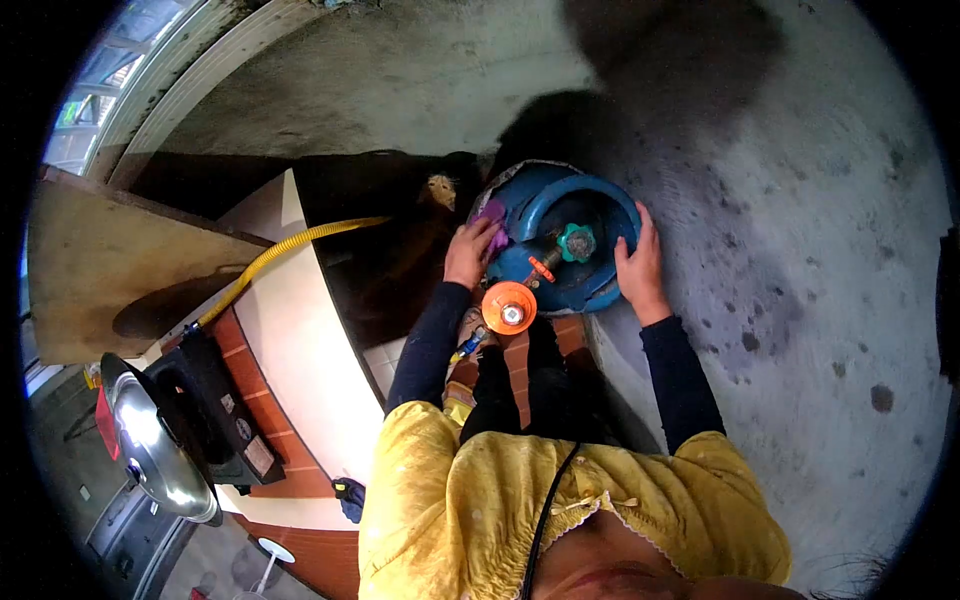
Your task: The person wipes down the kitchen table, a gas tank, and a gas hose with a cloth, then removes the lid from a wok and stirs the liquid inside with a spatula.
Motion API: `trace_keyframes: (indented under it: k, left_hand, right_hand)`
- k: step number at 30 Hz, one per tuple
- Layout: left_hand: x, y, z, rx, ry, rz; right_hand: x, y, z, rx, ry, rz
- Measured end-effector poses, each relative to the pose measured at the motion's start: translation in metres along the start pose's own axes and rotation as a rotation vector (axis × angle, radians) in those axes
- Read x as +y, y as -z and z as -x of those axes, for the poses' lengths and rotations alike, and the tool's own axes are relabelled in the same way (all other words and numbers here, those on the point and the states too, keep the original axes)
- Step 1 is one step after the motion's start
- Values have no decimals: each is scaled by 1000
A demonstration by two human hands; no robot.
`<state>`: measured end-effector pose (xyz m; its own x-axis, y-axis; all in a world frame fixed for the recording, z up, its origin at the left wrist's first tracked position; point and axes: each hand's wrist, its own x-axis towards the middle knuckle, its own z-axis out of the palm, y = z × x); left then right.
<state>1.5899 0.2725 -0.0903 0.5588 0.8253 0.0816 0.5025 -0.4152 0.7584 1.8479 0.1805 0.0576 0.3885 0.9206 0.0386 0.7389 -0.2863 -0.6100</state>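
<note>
A blue gas cylinder (pixel 560 200) stands before me, seen from above, with a round collar around its green valve knob (pixel 577 242). An orange regulator (pixel 510 308) with a small orange lever (pixel 540 269) is attached at the valve on the near side. My left hand (pixel 467 254) is closed on a purple cloth (pixel 494 228) and presses it to the left side of the cylinder. On the other side, my right hand (pixel 642 272) grips the collar's right edge, thumb and fingers apart around it. Part of the cloth is hidden under my left fingers.
To the left, a black gas stove (pixel 215 410) with a shiny metal lid (pixel 150 430) sits on a tiled counter (pixel 300 350). A yellow hose (pixel 290 245) runs from the stove into the dark space below. A stained concrete wall (pixel 800 250) rises on the right.
</note>
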Motion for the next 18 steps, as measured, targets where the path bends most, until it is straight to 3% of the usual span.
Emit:
trace_keyframes:
  k: [4, 8, 10, 13, 18]
  left_hand:
    - [3, 7, -10, -20, -19, -60]
    - [-23, -5, -72, 34, -150, 109]
    - [-15, -8, -111, -117, -169, -6]
    - [-10, -36, -164, -259, -272, 94]
    - [2, -25, -161, -230, -301, 245]
  right_hand:
    - [-1, 0, 0, -6, -4, 14]
    - [-3, 0, -2, -11, -2, -16]
    - [-3, -1, -2, -11, 8, -11]
    - [0, -2, -2, -36, -47, -10]
    - [-1, 0, -2, -37, -72, 17]
